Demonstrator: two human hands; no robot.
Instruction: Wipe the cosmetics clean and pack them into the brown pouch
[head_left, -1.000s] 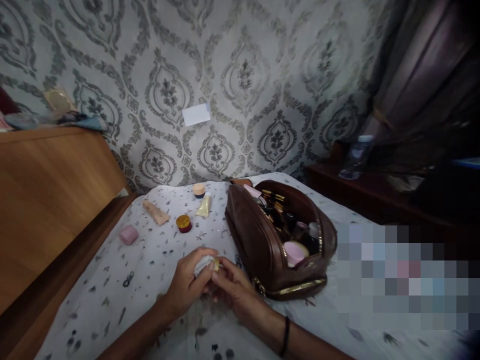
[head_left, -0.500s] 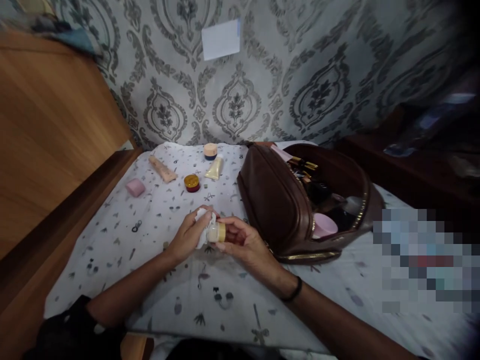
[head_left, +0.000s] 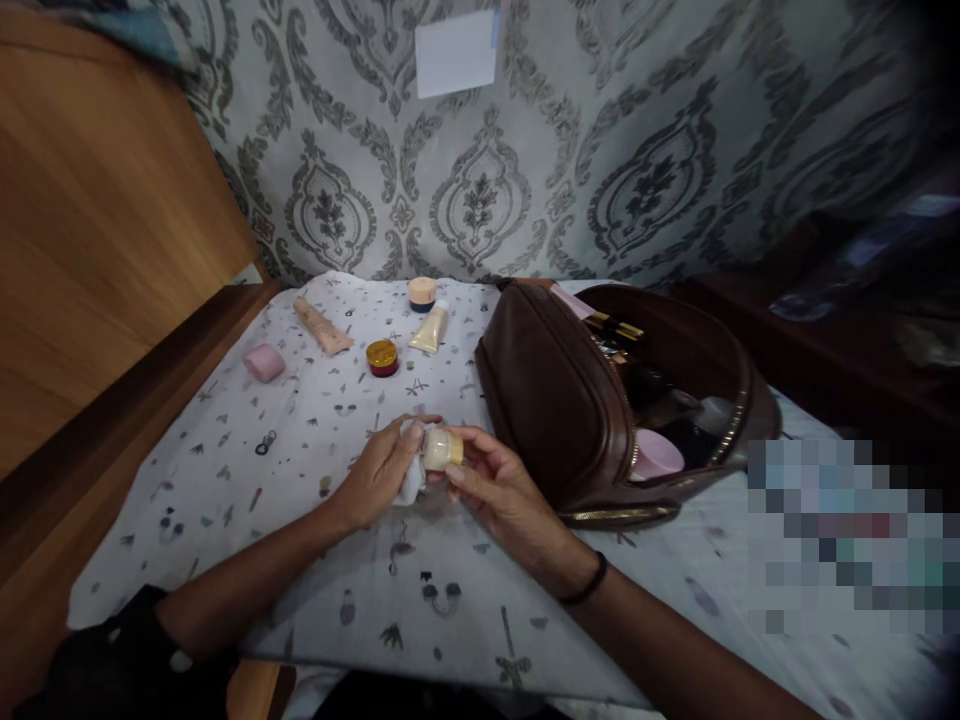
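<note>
Above the printed cloth, my right hand (head_left: pixel 499 490) pinches a small cosmetic jar (head_left: pixel 437 450) by its gold-coloured end. The jar is pale and lies on its side. My left hand (head_left: pixel 379 465) is closed on a crumpled white wipe (head_left: pixel 412 475), pressed against the jar's other end. Beyond my hands stand a gold-lidded red jar (head_left: pixel 382 357), a cream-coloured tube (head_left: pixel 430 328) and a peach-topped jar (head_left: pixel 422 294). Farther left lie a beige tube (head_left: pixel 322 326) and a pink round item (head_left: pixel 264 362).
A brown leather bag (head_left: pixel 551 390) stands unzipped on the right, holding a pink cup-like item (head_left: pixel 657 455) and several cosmetics. A wooden panel (head_left: pixel 112 180) borders the left side. Patterned wall covering rises behind. A blurred-out patch (head_left: pixel 840 540) covers the right.
The jar has turned in my fingers, and more of its pale body shows beside the wipe. The camera view has shifted slightly; the things on the cloth stay in place.
</note>
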